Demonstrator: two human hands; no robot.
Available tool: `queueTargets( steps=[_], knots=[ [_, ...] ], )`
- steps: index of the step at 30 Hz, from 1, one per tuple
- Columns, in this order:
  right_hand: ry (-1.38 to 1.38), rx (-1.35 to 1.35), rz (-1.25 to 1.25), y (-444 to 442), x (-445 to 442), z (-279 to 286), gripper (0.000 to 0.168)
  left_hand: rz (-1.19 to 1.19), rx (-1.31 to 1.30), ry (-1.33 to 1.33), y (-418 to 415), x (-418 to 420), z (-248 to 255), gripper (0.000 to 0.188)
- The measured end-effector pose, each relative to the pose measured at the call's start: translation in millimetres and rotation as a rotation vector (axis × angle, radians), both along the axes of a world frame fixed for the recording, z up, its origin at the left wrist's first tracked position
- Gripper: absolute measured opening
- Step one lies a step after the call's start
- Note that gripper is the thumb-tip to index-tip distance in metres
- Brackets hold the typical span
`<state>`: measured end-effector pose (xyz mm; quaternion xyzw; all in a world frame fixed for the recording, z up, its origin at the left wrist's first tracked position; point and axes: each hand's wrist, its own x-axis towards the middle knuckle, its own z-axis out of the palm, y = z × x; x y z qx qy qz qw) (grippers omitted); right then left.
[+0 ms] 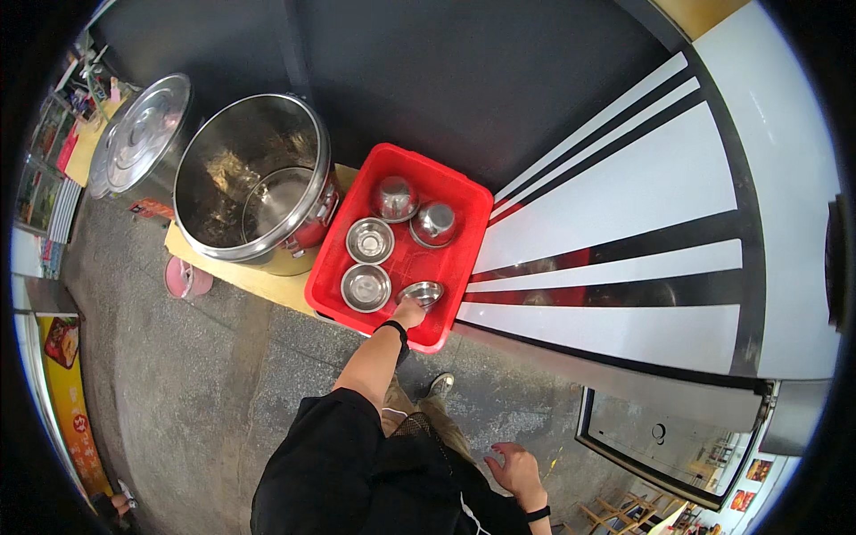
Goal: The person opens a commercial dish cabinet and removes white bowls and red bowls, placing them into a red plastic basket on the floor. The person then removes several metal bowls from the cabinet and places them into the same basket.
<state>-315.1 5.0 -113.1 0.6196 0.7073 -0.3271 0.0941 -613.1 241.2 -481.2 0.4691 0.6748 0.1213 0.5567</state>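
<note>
A red plastic basin (414, 160) holds several stainless steel bowls. My left hand (409, 313) grips the near edge of a tilted metal bowl (424, 293) in the basin's near right corner. Left of it are two upright bowls, a nearer one (366, 288) and one just beyond it (370, 241). At the far side, two domed steel vessels (394, 198) (435, 224) sit bottom up. My right hand (516, 471) hangs low at the right, away from the basin, its fingers apart and holding nothing.
A large open steel pot (251, 177) stands left of the basin on a yellow tabletop (237, 271). Metal lids (148, 134) lie beyond it. A pink bucket (187, 277) is on the floor. A white panel with dark stripes (622, 180) borders the basin's right; a glazed door (669, 445) stands lower right.
</note>
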Motion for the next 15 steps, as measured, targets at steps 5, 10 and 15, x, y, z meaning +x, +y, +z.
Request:
queueTargets(
  steps=[5,10,15],
  knots=[
    [-0.005,-0.013,-0.056,3.0,-8.3,0.0,0.032,-0.158,0.05,0.04,16.6,3.2,-38.2,0.039],
    [-0.025,-0.007,-0.042,2.5,-3.9,-4.2,0.031,-0.089,0.068,0.126,29.9,2.1,-20.8,0.057],
    [0.02,0.054,0.013,21.2,-3.1,-1.2,0.032,-0.008,0.118,0.091,20.3,-19.5,57.5,0.047]
  ],
)
